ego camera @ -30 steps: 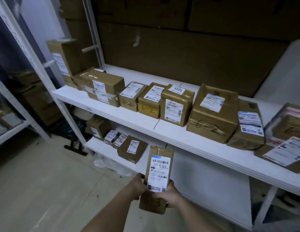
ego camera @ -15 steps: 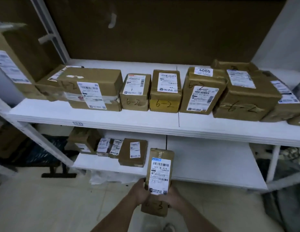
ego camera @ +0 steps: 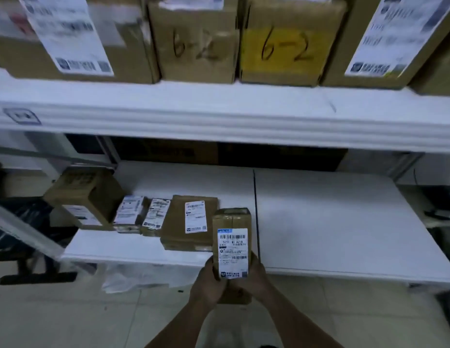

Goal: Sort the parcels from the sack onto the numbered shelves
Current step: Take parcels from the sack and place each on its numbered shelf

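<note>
Both hands, left hand (ego camera: 210, 281) and right hand (ego camera: 256, 277), fingers curled around labelled parcel (ego camera: 231, 237), held upright over lower shelf (ego camera: 332, 234) front edge.

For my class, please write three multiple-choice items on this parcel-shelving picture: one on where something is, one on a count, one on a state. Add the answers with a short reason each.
1. Where is the held parcel?
A. Over the lower shelf's front edge
B. On the upper shelf
C. On the floor

2. How many parcels on the upper shelf show a handwritten "6-2"?
A. None
B. Two
C. Five

3. How is the parcel being held?
A. By the left hand alone
B. By the right hand alone
C. By both hands

Answers: 1 A, it hangs above the lower shelf's front edge beside the flat brown parcel. 2 B, the plain brown box and the yellow-taped box carry it. 3 C, fingers grip each side.
</note>
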`<state>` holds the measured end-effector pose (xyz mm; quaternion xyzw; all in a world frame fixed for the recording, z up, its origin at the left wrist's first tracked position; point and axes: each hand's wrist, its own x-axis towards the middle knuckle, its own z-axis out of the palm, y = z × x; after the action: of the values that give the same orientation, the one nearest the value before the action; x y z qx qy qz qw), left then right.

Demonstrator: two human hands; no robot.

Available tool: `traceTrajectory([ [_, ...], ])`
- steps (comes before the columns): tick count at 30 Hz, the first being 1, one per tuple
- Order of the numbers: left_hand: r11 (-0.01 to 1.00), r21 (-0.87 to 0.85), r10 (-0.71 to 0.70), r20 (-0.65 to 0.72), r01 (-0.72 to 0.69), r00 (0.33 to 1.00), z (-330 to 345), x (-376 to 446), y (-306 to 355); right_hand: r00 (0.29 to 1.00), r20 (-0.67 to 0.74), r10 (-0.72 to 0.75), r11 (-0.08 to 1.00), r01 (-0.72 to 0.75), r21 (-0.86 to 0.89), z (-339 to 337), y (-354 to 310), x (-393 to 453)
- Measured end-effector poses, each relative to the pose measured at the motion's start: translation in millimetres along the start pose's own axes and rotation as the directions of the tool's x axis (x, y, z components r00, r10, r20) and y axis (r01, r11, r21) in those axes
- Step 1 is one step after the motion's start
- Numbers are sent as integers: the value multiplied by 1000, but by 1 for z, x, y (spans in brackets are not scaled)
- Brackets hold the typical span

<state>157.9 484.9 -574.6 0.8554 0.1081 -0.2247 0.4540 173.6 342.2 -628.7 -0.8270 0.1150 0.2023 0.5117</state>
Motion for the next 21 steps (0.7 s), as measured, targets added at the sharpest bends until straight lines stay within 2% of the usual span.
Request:
traceTrajectory([
  [5, 996, 3, 90, -116, -90, 989, 36, 61, -44, 981, -133, -139, 988, 128, -86, 24, 69, 75],
  [9, 984, -22, 169, -216, -178, 962, 52, 86, -68, 945, -226, -235, 968, 207, -143, 31, 67, 82],
  [14, 972, -109, 170, -284, -208, 944, 63, 104, -80, 916, -320, -242, 966, 195, -172, 43, 86, 108],
  [18, 932, -312, 108, -254, -187, 961, 74, 109, -84, 897, -372, -238, 969, 192, -157, 53, 101, 123],
  [21, 929, -309, 116, -276, -203, 954, 78, 112, -81, 893, -395, -215, 976, 179, -126, 53, 96, 119],
])
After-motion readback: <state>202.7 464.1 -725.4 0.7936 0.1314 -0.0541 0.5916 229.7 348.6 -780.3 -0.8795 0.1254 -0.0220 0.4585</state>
